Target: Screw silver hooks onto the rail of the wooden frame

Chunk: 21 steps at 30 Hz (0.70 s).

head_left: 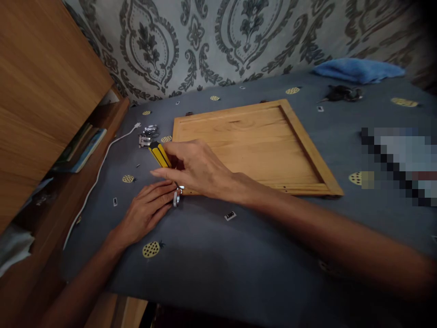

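Observation:
My right hand (198,168) is closed round a screwdriver (159,155) with a yellow and black handle, over the near left corner of a wooden cabinet door (249,146). The door lies flat, its raised frame facing up. At that corner a silver metal hinge (176,198) sticks out past the door's near edge. My left hand (146,212) comes in from the left, palm down, fingers together, with their tips against the hinge. Its thumb is hidden. The screwdriver's tip points down to the hinge, partly covered by my hands.
Several more metal hinges (148,135) lie in a pile left of the door. A white cable (104,159) runs along the left side by a wooden shelf (92,164). Behind on the right are a dark object (341,93) and a blue cloth (358,70). A blurred-out item lies far right.

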{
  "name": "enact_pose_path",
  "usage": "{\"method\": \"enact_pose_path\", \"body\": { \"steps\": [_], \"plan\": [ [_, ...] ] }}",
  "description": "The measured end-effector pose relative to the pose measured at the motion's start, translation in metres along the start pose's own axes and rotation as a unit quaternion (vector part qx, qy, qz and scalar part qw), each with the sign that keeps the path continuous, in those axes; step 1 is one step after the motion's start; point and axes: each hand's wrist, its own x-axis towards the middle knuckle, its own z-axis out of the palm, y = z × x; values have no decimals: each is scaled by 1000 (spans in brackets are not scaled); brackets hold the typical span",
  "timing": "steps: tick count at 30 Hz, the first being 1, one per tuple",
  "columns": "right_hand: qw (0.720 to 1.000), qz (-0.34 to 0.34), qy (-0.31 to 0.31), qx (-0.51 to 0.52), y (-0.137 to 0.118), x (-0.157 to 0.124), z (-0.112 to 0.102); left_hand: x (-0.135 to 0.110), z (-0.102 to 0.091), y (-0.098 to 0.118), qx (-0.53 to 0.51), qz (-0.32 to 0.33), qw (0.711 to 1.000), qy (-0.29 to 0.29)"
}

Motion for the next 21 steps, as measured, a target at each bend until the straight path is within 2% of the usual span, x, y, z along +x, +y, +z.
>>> {"method": "enact_pose_path", "body": {
  "steps": [6,21],
  "plan": [
    [998,-9,10,59,2,0,-6,1,-2,0,-17,-5,1000,-11],
    [1000,11,-10,9,3,2,-2,1,-2,0,-11,-1,1000,-13]
  ]
}}
